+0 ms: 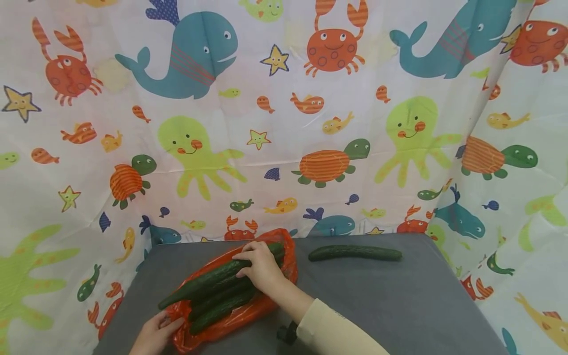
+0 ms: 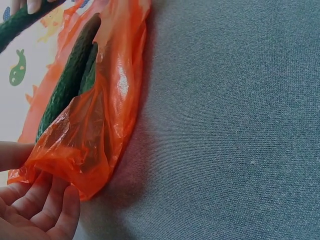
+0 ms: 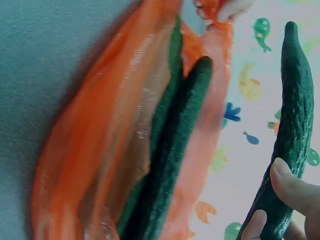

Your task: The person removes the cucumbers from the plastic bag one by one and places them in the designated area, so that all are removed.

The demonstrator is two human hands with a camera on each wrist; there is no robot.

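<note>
My right hand (image 1: pixel 262 268) grips a long dark green cucumber (image 1: pixel 206 278), thumb on one side and fingers round the other. In the right wrist view that cucumber (image 3: pixel 296 105) is held apart from the others. Beneath it, an orange-red plastic bag (image 1: pixel 253 313) lies wide open on its side, with more cucumbers (image 1: pixel 219 311) inside. At the bag's near left end my left hand (image 1: pixel 155 335) holds the rim. The left wrist view has the bag's film (image 2: pixel 75 165) between the thumb and curled fingers (image 2: pixel 42 205).
A single cucumber (image 1: pixel 355 253) lies at the back of the grey cloth-covered table (image 1: pixel 377 301), right of the bag. A curtain (image 1: pixel 275 143) printed with sea animals encloses the back and sides. A small black object (image 1: pixel 287 333) shows by the right sleeve (image 1: pixel 333 328).
</note>
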